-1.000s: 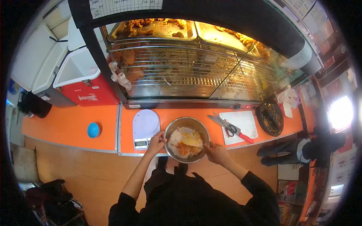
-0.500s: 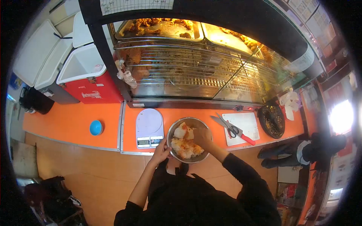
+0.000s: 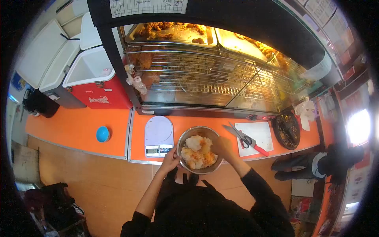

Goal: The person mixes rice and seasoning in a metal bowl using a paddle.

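Observation:
A steel mixing bowl (image 3: pixel 182 138) stands at the counter's front edge. In it lies white food (image 3: pixel 197 152), looking like rice in clumps, streaked with orange-red sauce or seasoning. My left hand (image 3: pixel 171 158) is closed on the bowl's left rim. Over the right side of the bowl, my right hand (image 3: pixel 222 147) is curled, knuckles up, against the food's edge. Whatever its fingers hold, if anything, is hidden under the hand. Left of the bowl sits a white kitchen scale (image 3: pixel 158 129) with a lit display.
Right of the bowl, scissors (image 3: pixel 248 141) and a red-handled knife (image 3: pixel 258 148) lie on a white cutting board (image 3: pixel 262 132), with a black pan (image 3: pixel 286 132) beyond. A blue cup (image 3: pixel 103 134), a red cooler (image 3: pixel 106 94) and a glass food warmer (image 3: pixel 197 87) stand around. Another person (image 3: pixel 316 164) is at right.
My right hand has shifted right, toward the bowl's right rim. The food has been turned over and regrouped, with the orange colour spread differently. My left hand keeps its grip.

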The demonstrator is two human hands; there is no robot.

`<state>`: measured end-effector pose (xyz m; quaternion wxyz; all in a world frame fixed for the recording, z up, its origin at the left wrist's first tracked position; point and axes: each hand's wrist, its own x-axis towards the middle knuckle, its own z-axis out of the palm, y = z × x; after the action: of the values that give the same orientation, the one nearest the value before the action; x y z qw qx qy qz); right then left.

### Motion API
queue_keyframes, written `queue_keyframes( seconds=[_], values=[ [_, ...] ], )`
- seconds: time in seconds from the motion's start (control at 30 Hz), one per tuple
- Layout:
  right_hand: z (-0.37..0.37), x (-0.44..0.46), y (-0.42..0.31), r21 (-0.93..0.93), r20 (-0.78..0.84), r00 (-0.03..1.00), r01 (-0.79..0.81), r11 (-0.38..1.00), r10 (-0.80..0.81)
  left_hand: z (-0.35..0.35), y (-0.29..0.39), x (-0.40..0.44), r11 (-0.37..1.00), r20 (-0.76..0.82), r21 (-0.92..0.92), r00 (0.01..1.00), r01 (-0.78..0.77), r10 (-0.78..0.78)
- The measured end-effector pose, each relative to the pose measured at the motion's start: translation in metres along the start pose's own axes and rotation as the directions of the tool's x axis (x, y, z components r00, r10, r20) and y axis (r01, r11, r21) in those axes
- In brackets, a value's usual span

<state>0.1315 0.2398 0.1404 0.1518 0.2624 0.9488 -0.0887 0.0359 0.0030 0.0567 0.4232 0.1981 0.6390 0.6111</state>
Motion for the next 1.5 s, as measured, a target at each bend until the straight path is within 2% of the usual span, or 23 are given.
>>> queue_keyframes(
  seconds=[0.1,0.17,0.3,0.37,0.43,0.5,0.53,0.6,0.7,0.73,0.77,0.83,0.9,0.97,1.03,1.1,1.17,1.2,1.23,1.3,1.33,1.43,1.5],
  values=[
    [-0.074,-0.025,-0.009,-0.035,0.093,0.995,-0.022,0.999,0.025,0.002,0.004,-0.004,1.0,0.032,-0.012,0.999,-0.011,0.011],
    [-0.089,-0.025,-0.02,0.019,-0.038,0.999,0.003,1.0,-0.002,-0.002,-0.002,0.002,1.0,0.056,0.006,0.998,0.003,-0.003],
    [0.003,0.022,-0.03,0.053,0.044,0.999,-0.022,0.998,0.02,0.0,-0.001,0.001,0.999,0.049,-0.024,0.998,0.029,-0.028],
    [0.038,0.035,-0.038,-0.038,-0.204,0.979,-0.027,0.999,0.019,0.001,0.007,0.003,0.998,0.036,0.014,0.997,0.063,-0.064],
    [0.017,0.034,-0.044,-0.109,-0.114,0.991,-0.088,0.99,0.075,0.002,0.0,0.003,0.999,0.02,-0.009,0.999,0.046,-0.046],
    [-0.009,0.03,-0.029,0.034,0.016,0.998,0.061,0.998,-0.062,-0.002,-0.001,0.003,0.999,0.051,0.036,0.999,0.015,-0.017],
    [-0.009,0.03,-0.027,0.029,0.016,0.998,0.066,0.997,-0.067,-0.002,-0.001,0.004,0.999,0.046,0.032,0.999,0.013,-0.014],
    [0.004,0.021,-0.024,0.026,-0.239,0.963,0.132,0.991,-0.122,0.0,0.0,0.003,0.994,0.057,0.099,0.998,-0.043,0.038],
    [0.045,0.032,-0.039,-0.082,-0.275,0.961,0.018,0.996,-0.04,0.004,0.015,-0.002,0.997,-0.003,0.048,0.999,0.053,-0.053],
    [0.041,0.034,-0.041,-0.166,-0.152,0.987,0.017,0.986,-0.043,0.005,0.013,-0.003,0.997,-0.008,0.05,0.999,0.053,-0.053],
    [0.035,0.033,-0.037,-0.162,-0.155,0.987,0.019,0.987,-0.044,0.005,0.009,-0.002,0.999,-0.006,0.044,1.0,0.024,-0.024],
    [-0.007,0.018,-0.027,0.101,-0.178,0.979,0.122,0.987,-0.103,0.005,-0.008,0.005,0.999,-0.008,0.031,1.0,-0.015,0.015],
    [0.027,0.026,-0.017,-0.025,-0.218,0.964,0.147,0.989,-0.149,0.008,-0.03,0.003,0.979,-0.061,0.138,0.985,-0.151,0.16],
    [0.06,0.026,-0.025,-0.313,-0.347,0.93,0.011,0.95,-0.125,0.01,-0.016,-0.003,0.985,0.006,0.156,0.997,-0.077,0.077],
    [0.055,0.03,-0.021,-0.224,-0.333,0.938,0.024,0.974,-0.1,0.021,-0.001,-0.01,0.995,-0.001,-0.064,0.997,-0.073,0.073],
    [0.038,0.023,-0.011,-0.128,-0.314,0.947,0.034,0.991,-0.074,0.025,0.007,-0.018,0.998,0.025,-0.03,0.999,-0.048,0.049],
    [-0.012,-0.001,0.001,-0.1,-0.308,0.944,0.095,0.99,-0.122,0.032,-0.017,-0.01,0.98,0.003,-0.188,0.998,-0.069,0.07],
    [-0.021,-0.009,0.003,-0.1,-0.305,0.944,0.097,0.99,-0.123,0.032,-0.036,-0.003,0.985,-0.012,-0.082,0.988,-0.153,0.152],
    [-0.026,-0.016,0.004,-0.205,-0.276,0.96,-0.01,0.979,-0.048,0.033,-0.04,0.001,0.972,-0.027,0.027,0.972,-0.232,0.233],
    [-0.006,-0.019,0.014,-0.304,-0.253,0.967,-0.123,0.945,0.044,0.043,-0.037,-0.004,0.956,-0.049,0.137,0.962,-0.26,0.269],
    [0.024,-0.006,0.026,-0.261,-0.275,0.961,-0.072,0.963,-0.003,0.045,-0.024,-0.008,0.976,-0.012,-0.043,0.977,-0.213,0.213],
    [0.04,0.004,0.028,-0.181,-0.275,0.954,0.069,0.981,-0.118,0.045,-0.029,-0.005,0.945,0.008,0.031,0.946,-0.325,0.325],
    [0.052,-0.005,0.019,-0.129,-0.255,0.952,0.142,0.981,-0.171,0.045,-0.018,-0.014,0.963,0.026,0.013,0.963,-0.27,0.27]
  ],
)
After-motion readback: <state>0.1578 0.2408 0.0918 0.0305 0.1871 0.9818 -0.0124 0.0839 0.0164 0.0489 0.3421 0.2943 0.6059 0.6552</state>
